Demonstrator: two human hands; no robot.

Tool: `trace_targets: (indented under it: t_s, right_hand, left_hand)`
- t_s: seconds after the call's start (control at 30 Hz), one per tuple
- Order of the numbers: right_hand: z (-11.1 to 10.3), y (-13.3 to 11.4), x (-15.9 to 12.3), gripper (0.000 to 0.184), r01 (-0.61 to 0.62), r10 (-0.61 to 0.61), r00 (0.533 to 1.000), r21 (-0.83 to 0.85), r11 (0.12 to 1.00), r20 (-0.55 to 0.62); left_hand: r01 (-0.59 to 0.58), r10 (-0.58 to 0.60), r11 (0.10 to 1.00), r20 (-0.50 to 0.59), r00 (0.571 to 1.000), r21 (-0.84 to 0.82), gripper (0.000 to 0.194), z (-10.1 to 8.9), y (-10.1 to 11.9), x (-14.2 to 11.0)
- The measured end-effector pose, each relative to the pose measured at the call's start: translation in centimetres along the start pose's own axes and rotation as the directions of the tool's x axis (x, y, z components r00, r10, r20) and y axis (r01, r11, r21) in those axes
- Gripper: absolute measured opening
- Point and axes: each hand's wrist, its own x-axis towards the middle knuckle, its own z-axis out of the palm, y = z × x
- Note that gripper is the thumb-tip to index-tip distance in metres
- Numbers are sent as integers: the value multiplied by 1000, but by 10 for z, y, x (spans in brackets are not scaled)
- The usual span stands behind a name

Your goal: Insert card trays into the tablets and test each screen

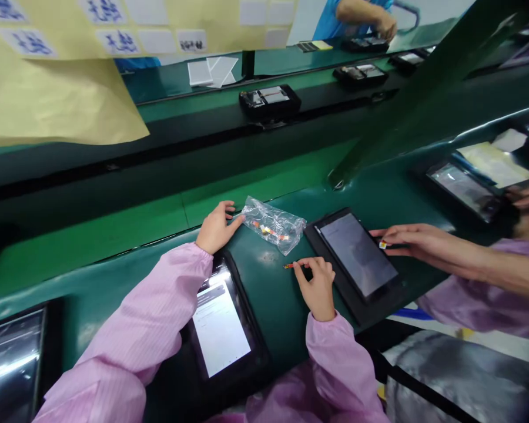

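Observation:
My left hand (218,228) rests at the far edge of the green bench, fingers apart, with its thumb tip touching the left end of a clear plastic bag (296,226). Inside the bag lie several small orange-and-yellow flex cables (264,229). My right hand (318,285) pinches one small orange flex cable (288,266) between thumb and fingertips, just above the bench and nearer me than the bag. Below my left forearm lies a tablet (224,329) with a lit white screen. Another tablet (357,252), its screen grey, lies on a dark pad right of my right hand.
A co-worker's hand (412,239) at the right holds a small white-and-yellow piece beside the grey-screen tablet. More tablets lie at far left (13,346) and far right (462,185). Opened black devices (270,101) stand on the line behind. A green post (392,111) rises from the bench.

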Motion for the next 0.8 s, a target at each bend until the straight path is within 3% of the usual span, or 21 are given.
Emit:
trace_targets:
  t_s: [0.1, 0.23, 0.37, 0.47, 0.57, 0.63, 0.8]
  right_hand:
    - [1, -16, -6, 11, -5, 6, 999, -28, 1000, 52]
    - [-16, -33, -13, 25, 0, 11, 997, -137, 991, 77]
    - [-51, -25, -11, 21, 45, -49, 999, -252, 967, -9]
    - [-64, -18, -5, 22, 154, -134, 986, -248, 956, 98]
    - [-53, -21, 5, 25, 315, -228, 890, -170, 934, 395]
    - [-39, -27, 13, 23, 380, -253, 815, -151, 913, 521]
    - [-17, -35, 26, 9, 429, -262, 767, -165, 888, 586]
  left_hand:
    - [28, -28, 1000, 41, 999, 1, 58, 5, -2, 6]
    - [-29, 36, 994, -75, 997, 104, 68, 2, 0, -1]
    - [-122, 166, 972, -221, 961, 200, 65, -5, 12, -19]
    - [-197, 251, 946, -195, 948, 257, 51, -6, 26, -39]
    - [-245, 288, 918, -97, 953, 313, 39, -3, 39, -59]
    - [-272, 307, 898, -49, 950, 346, 35, 2, 45, -66]
    - [-435, 467, 766, 56, 883, 472, 50, 23, 47, -50]
